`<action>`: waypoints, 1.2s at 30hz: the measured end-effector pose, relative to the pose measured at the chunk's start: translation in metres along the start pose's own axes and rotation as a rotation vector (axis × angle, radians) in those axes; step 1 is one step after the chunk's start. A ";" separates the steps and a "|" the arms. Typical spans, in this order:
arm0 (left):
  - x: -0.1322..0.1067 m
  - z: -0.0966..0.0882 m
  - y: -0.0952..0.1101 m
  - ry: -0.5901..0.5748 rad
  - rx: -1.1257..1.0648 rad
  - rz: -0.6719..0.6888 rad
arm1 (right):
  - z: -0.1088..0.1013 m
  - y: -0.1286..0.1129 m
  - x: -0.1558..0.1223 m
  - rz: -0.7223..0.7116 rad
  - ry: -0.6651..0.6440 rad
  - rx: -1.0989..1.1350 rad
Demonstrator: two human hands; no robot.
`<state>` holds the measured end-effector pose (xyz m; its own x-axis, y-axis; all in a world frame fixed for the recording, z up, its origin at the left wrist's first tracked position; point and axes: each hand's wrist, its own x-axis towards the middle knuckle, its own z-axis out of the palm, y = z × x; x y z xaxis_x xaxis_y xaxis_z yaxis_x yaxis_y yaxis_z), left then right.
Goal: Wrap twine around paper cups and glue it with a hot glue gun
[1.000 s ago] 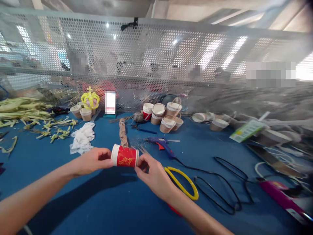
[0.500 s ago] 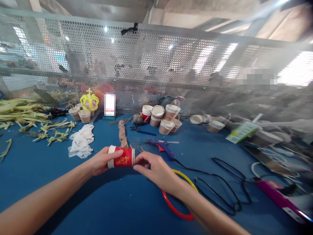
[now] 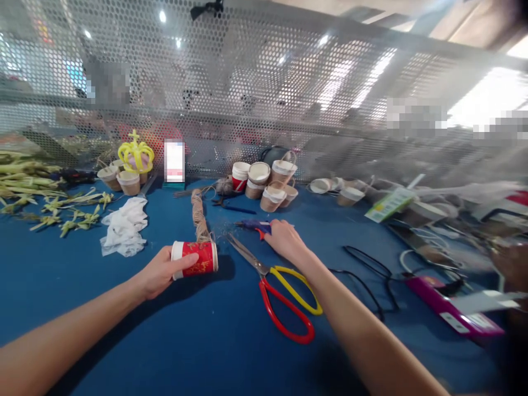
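My left hand (image 3: 160, 270) is wrapped round a red paper cup (image 3: 202, 257) with gold print and a white rim, held on its side above the table. My right hand (image 3: 285, 240) is closed on the handle of a blue glue gun (image 3: 252, 224) with an orange-red trigger; its nozzle points left and the hand covers most of the grip. Just below lies a pair of scissors (image 3: 260, 268), blades a little apart, with one red and one yellow handle. Behind the cup lies a bundle of brown twine (image 3: 198, 214), its near end partly hidden by the cup.
White crumpled plastic (image 3: 126, 226) and dried plant strips (image 3: 78, 217) lie left. Twine-wrapped cups (image 3: 273, 197), a yellow crown (image 3: 136, 157) and a phone (image 3: 174, 160) stand before the perforated metal screen (image 3: 231, 99). Rightward are a black cord (image 3: 371, 264) and purple box (image 3: 437, 302).
My right hand has left the cup's rim and moved up and right onto the glue gun. The scissors now show fully. My left hand still holds the cup; the view has tilted down.
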<state>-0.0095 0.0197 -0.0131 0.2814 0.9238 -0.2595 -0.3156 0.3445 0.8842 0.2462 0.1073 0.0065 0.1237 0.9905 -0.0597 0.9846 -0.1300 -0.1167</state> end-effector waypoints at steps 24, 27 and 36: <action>-0.015 0.003 -0.004 -0.157 0.448 0.211 | -0.016 -0.036 -0.091 -0.612 -0.558 0.866; -0.014 0.002 -0.005 -0.168 0.478 0.221 | -0.012 -0.037 -0.093 -0.598 -0.507 0.919; -0.016 0.006 -0.006 -0.223 0.530 0.175 | 0.002 -0.035 -0.090 -0.539 -0.561 1.138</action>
<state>-0.0070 0.0024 -0.0120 0.4673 0.8824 -0.0554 0.1045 0.0071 0.9945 0.2000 0.0225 0.0136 -0.5709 0.8143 -0.1047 0.2180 0.0273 -0.9756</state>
